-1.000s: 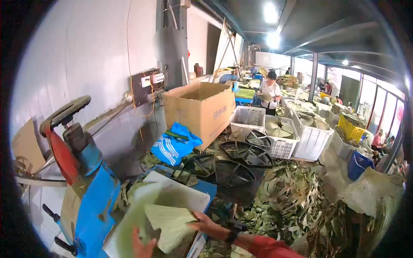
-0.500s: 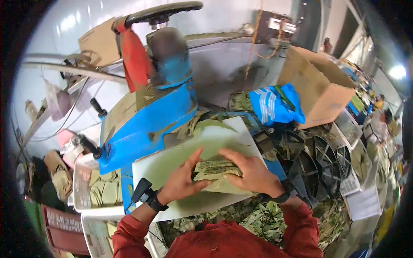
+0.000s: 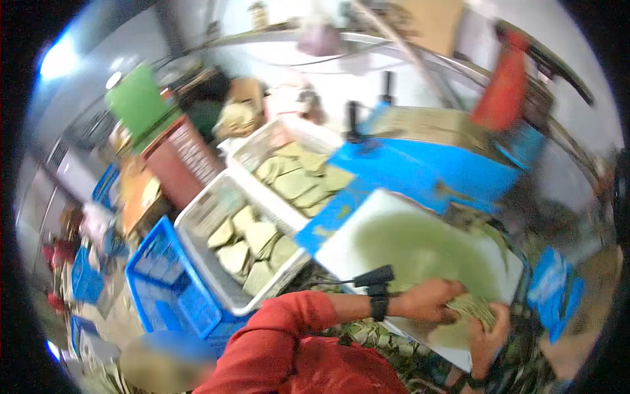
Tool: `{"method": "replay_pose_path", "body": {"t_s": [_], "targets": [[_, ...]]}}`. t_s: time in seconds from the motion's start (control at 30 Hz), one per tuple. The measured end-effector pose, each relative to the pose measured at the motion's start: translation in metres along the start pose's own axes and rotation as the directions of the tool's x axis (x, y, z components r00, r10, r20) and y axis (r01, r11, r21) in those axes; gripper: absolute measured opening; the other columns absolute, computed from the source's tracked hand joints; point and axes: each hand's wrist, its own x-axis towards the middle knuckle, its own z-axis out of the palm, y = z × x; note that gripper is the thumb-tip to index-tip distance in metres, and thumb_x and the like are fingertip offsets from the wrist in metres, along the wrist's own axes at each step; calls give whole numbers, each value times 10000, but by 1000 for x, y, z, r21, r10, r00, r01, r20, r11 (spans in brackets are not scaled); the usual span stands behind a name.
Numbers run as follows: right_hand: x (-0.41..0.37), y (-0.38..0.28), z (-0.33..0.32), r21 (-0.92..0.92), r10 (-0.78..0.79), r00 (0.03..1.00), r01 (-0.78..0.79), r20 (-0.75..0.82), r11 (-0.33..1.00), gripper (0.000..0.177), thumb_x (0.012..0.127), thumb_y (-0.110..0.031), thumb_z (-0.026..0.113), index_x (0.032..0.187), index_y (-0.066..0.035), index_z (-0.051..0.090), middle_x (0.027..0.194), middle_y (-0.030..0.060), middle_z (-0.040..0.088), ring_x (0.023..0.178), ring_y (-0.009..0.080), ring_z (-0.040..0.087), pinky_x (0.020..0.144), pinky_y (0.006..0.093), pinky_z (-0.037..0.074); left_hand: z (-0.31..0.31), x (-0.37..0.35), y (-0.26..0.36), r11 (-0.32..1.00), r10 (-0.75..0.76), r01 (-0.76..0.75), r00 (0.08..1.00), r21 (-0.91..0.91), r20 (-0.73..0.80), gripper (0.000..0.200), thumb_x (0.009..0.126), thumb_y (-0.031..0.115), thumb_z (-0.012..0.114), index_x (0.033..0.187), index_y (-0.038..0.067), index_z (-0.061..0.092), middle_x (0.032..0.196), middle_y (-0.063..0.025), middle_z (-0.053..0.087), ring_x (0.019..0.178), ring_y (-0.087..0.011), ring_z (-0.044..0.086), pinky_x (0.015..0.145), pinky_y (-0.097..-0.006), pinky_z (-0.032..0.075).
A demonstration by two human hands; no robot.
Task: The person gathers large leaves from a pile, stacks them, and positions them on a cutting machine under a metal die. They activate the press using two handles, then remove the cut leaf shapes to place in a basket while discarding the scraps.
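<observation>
White, green-stained board (image 3: pixel 394 226) lies open toward its upper-left edge; near the lower-right edge, the left hand (image 3: pixel 425 303) and right hand (image 3: pixel 489 336) clasp a leaf stack (image 3: pixel 471 308).

One left hand (image 3: pixel 423 303) and one right hand (image 3: pixel 489 333) are holding one leaf bundle (image 3: pixel 474 310) at four o'clock, with two straps (image 3: pixel 378 305) circling the wrists. One board (image 3: pixel 420 253) is lying there too. Two white crates (image 3: pixel 186 222) are standing at eight and near eleven; the one at eight is holding about six leaf stacks (image 3: pixel 261 238), the other several, too blurred for counting. One blue crate (image 3: pixel 177 272) is sitting at eight, and at least two more blue containers (image 3: pixel 87 279) are showing between eight and nine. Two black handles (image 3: pixel 354 123) are sticking up at one, one red cloth (image 3: pixel 504 88) is hanging at two, and one blue bag (image 3: pixel 554 289) is lying near four.
</observation>
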Motion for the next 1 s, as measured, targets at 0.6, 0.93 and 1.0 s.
{"method": "replay_pose_path", "body": {"t_s": [0.6,0.93,1.0], "targets": [[66,-270,274,252,-213,629,28,748,967,352,750,-119,619,1063,14,530,963,108,600,872,206,573,765,316,457,-218,-361,-16,728,245,468,505,501,-828,551,683,254,709,1146,32,508,1080,-173,536,1007,-330,508,941,-435,331],[38,-335,511,444,-225,383,-773,896,454,425,791,-129,637,1169,8,501,1093,87,566,974,179,534,847,302,428,-183,-572,-136,555,-802,-488,-98,-674,-589,753,900,578,340,1399,31,205,1384,-159,351,1273,-243,330,1069,-351,168],[19,-325,569,389,-220,321,-798,921,461,424,803,-131,642,1173,14,496,1105,91,560,985,185,528,851,306,420,-177,-582,-122,594,-732,-533,-47,-603,-679,642,914,520,376,1342,46,306,1263,-136,485,1073,-226,508,931,-384,380]]}}
